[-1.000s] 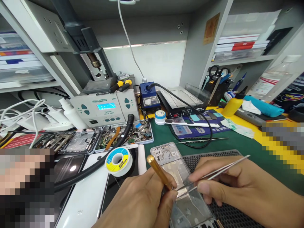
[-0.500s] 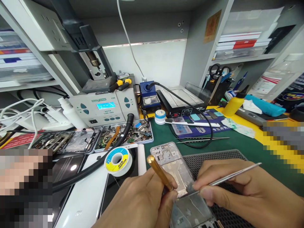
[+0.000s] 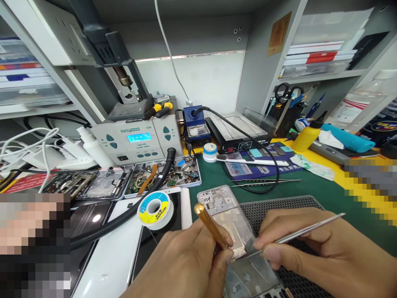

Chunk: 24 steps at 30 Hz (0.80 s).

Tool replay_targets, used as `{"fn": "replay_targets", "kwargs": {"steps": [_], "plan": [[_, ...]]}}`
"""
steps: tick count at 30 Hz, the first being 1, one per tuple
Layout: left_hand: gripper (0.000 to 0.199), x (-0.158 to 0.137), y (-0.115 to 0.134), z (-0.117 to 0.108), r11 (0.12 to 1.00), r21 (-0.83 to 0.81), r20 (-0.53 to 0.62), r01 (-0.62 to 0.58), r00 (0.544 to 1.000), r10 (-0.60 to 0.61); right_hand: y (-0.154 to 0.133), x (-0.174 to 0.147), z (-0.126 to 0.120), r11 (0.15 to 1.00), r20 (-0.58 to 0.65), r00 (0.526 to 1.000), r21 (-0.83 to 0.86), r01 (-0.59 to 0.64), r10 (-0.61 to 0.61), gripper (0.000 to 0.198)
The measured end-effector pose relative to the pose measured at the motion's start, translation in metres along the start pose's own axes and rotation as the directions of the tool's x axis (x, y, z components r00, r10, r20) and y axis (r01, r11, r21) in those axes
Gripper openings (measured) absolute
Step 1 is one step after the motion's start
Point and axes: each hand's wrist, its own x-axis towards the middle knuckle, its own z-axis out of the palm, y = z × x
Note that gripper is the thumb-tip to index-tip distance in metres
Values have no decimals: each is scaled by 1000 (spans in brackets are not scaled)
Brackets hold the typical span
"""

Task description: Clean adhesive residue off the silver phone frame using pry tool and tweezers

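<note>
A silver-grey phone frame lies lengthwise before me, partly on a black perforated mat. My left hand is closed round a gold-coloured metal tool, which leans over the frame with its rounded end up. The tool's lower end is hidden by my fingers. A slim silver metal tool is pinched in my right hand. Its dark, thin front part reaches across the frame's middle toward my left fingertips. Whether it touches the frame I cannot tell.
A solder spool sits on phones at left. Behind are a tray of small parts, a hot-air station with a black hose, and a heating plate. Tweezers and a white brush lie on the green mat.
The view has shifted very slightly, so everything sits a little further right. Both hands keep their grips over the same part of the phone frame.
</note>
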Motion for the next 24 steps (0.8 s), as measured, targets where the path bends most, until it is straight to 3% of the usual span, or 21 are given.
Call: {"fn": "replay_targets", "kwargs": {"steps": [4,24], "plan": [[18,3,0,-3,1000,0,17,-4,1000,4,-5,1,0,1000,-28,1000,7,1,0,25],[35,-4,-4,-2,998,52,48,46,998,-49,-2,5,3,999,-42,999,34,16,-14,16]]}}
